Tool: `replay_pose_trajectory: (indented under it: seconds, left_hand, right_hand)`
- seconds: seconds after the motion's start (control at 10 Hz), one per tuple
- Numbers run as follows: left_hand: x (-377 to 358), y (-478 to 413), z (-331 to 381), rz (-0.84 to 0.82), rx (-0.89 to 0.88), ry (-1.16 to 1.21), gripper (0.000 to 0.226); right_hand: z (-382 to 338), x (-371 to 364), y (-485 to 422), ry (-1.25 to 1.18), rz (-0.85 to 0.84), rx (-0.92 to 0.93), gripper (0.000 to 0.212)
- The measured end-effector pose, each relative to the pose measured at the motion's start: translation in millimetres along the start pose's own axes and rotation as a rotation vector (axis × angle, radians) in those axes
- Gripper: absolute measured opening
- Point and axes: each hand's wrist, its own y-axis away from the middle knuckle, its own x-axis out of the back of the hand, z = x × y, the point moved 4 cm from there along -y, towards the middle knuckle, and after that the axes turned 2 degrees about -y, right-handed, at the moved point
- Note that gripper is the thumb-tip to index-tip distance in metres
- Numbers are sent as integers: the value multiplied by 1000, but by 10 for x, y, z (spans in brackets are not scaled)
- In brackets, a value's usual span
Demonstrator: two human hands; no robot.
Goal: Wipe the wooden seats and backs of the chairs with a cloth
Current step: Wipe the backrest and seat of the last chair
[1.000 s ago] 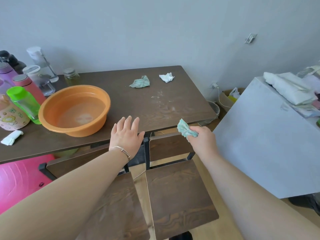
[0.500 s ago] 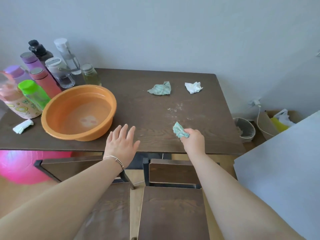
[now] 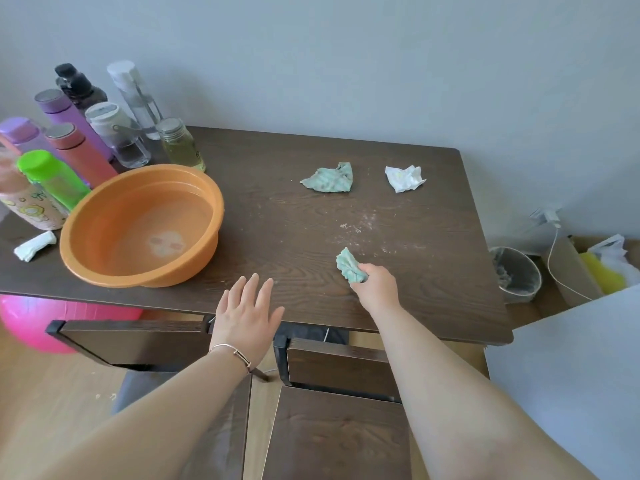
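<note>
the right hand (image 3: 375, 289) pinched a crumpled green cloth (image 3: 349, 266) over the surface (image 3: 433, 271). the left hand (image 3: 247, 310) hovered flat, fingers spread, at the near edge. the right chair's back (image 3: 339, 370), long axis left to right, lay toward the person from the cloth, under the right forearm, so that hand seemed nearer.

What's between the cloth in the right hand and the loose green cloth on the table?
Head view: between the held cloth and the loose cloth only tabletop dusted with whitish specks; no object.
</note>
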Motion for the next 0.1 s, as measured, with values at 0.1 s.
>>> replay_pose_trajectory:
  seconds: [0.1]
  left_hand:
    - [65, -21, 69, 8, 12, -7, 61]
  right_hand:
    - [-63, 87, 21, 57, 10, 35, 57]
